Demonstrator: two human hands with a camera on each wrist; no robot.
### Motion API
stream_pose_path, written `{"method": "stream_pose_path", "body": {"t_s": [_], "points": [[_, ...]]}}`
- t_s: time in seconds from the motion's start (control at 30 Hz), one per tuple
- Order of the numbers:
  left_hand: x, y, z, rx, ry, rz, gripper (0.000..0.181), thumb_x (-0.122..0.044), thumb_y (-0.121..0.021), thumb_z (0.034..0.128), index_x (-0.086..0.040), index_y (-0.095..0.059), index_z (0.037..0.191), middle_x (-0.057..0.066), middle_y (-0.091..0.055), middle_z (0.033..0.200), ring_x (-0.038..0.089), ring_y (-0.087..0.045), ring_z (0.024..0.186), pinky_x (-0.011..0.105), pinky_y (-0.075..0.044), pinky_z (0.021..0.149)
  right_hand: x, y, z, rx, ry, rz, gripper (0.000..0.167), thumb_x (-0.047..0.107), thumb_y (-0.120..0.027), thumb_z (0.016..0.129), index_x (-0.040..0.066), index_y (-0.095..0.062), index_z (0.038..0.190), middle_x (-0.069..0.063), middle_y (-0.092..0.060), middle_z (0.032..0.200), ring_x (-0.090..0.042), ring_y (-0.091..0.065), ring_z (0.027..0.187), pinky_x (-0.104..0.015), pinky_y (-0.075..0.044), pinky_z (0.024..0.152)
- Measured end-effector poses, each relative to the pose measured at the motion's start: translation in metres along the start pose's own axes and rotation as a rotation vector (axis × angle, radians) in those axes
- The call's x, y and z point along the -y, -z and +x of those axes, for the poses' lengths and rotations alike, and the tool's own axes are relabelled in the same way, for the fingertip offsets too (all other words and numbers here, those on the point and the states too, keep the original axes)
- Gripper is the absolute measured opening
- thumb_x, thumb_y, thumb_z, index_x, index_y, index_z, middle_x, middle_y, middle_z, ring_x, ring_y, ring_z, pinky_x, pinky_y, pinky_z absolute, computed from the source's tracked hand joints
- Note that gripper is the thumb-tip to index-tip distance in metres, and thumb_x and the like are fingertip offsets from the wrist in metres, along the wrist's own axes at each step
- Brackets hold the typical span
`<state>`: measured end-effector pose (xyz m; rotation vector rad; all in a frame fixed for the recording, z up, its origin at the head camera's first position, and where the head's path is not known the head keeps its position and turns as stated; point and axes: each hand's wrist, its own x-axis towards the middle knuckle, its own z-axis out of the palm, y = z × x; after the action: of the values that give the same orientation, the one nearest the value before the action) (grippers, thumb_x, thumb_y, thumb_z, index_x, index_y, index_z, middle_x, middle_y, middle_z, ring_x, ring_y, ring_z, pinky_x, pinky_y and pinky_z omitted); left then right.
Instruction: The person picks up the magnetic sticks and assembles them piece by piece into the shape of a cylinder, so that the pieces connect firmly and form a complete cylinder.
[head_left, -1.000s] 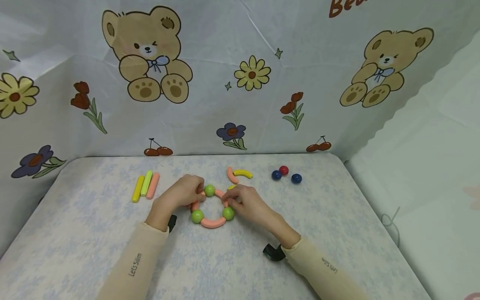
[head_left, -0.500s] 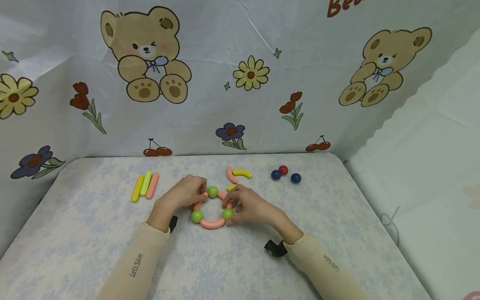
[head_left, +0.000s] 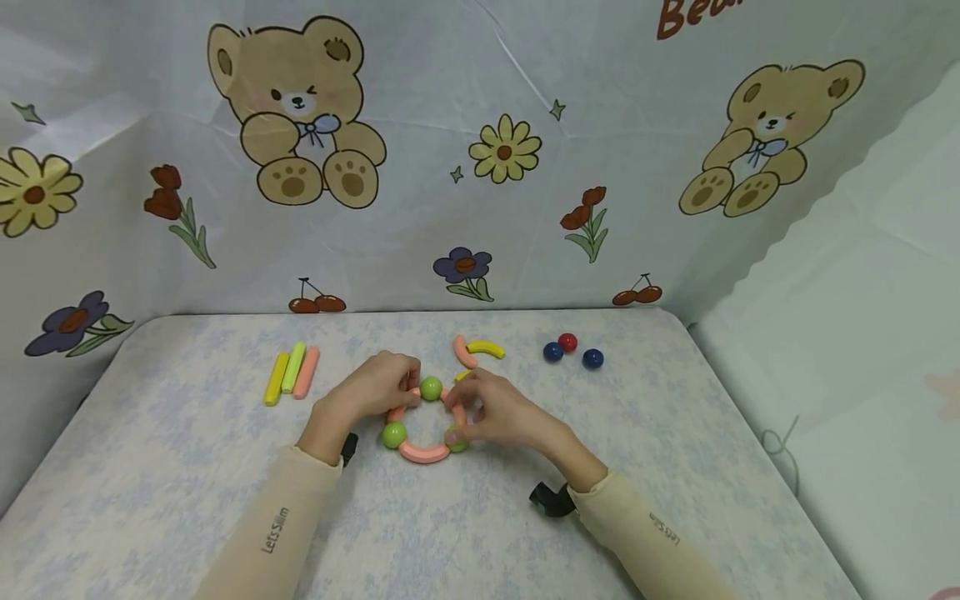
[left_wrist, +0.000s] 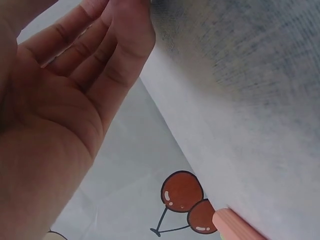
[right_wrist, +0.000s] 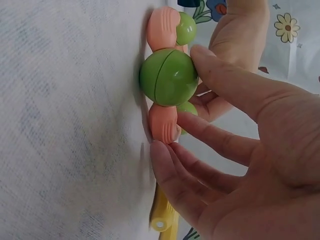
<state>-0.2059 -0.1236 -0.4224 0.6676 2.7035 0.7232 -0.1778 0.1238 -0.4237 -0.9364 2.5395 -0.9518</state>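
A ring of curved pink pieces, one at its front, joined by green balls, lies on the table; a ball is at its back and another at its front left. My left hand pinches the pink piece on the ring's left side; its fingertips run out of the left wrist view. My right hand grips the right side, and in the right wrist view its thumb touches the green ball while the fingers lie along the pink piece.
Yellow, yellow-green and pink sticks lie at the left. Behind the ring are a curved pink piece and a yellow one. A red ball and two blue balls stand back right.
The ring's back green ball has shifted right and slightly forward, and my left hand has moved slightly right. My right thumb has come onto the right green ball, partly covering it.
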Motion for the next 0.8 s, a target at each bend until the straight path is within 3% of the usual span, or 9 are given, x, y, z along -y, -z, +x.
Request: {"method": "stream_pose_path", "body": {"t_s": [0.2, 0.33, 0.47, 0.67, 0.8], "points": [[0.000, -0.001, 0.002, -0.017, 0.033, -0.012, 0.021, -0.015, -0.083, 0.0918, -0.011, -0.064, 0.084, 0.000, -0.057, 0.063, 0.014, -0.053, 0.058, 0.029, -0.041, 0.060, 0.004, -0.003, -0.001, -0.020, 0.049, -0.093, 0.058, 0.027, -0.097, 0.077, 0.005, -0.071, 0.124, -0.005, -0.067, 0.127, -0.019, -0.064, 0.111, -0.033, -0.054, 0.092], [0.001, -0.001, 0.001, -0.031, 0.110, -0.042, 0.025, -0.017, -0.086, 0.0899, -0.011, -0.063, 0.082, 0.003, -0.061, 0.060, 0.016, -0.058, 0.056, 0.029, -0.044, 0.057, 0.006, -0.009, -0.001, -0.059, 0.039, -0.146, 0.064, 0.029, -0.097, 0.077, 0.004, -0.068, 0.128, -0.007, -0.070, 0.126, -0.020, -0.063, 0.113, -0.040, -0.051, 0.100], [0.003, 0.001, -0.003, -0.020, 0.175, -0.101, 0.028, -0.016, -0.086, 0.0892, -0.009, -0.062, 0.079, 0.008, -0.064, 0.056, 0.019, -0.063, 0.050, 0.027, -0.047, 0.051, 0.008, -0.016, 0.000, -0.068, 0.007, -0.167, 0.073, 0.035, -0.096, 0.078, 0.006, -0.065, 0.137, -0.004, -0.069, 0.128, -0.018, -0.061, 0.116, -0.039, -0.050, 0.103], [0.006, 0.009, -0.008, 0.022, 0.189, -0.158, 0.027, -0.012, -0.084, 0.0905, -0.006, -0.061, 0.080, 0.012, -0.067, 0.059, 0.022, -0.067, 0.051, 0.028, -0.051, 0.050, 0.004, -0.022, 0.003, -0.065, 0.036, -0.141, 0.077, 0.034, -0.094, 0.081, 0.009, -0.060, 0.145, -0.002, -0.067, 0.138, -0.014, -0.060, 0.126, -0.036, -0.048, 0.110], [0.005, 0.009, -0.007, 0.004, 0.206, -0.163, 0.026, -0.013, -0.083, 0.0921, -0.005, -0.060, 0.082, 0.012, -0.067, 0.059, 0.022, -0.067, 0.051, 0.027, -0.049, 0.050, -0.001, -0.022, 0.004, -0.080, 0.034, -0.076, 0.078, 0.032, -0.093, 0.083, 0.009, -0.057, 0.148, -0.002, -0.064, 0.145, -0.015, -0.056, 0.136, -0.038, -0.045, 0.115]]}}
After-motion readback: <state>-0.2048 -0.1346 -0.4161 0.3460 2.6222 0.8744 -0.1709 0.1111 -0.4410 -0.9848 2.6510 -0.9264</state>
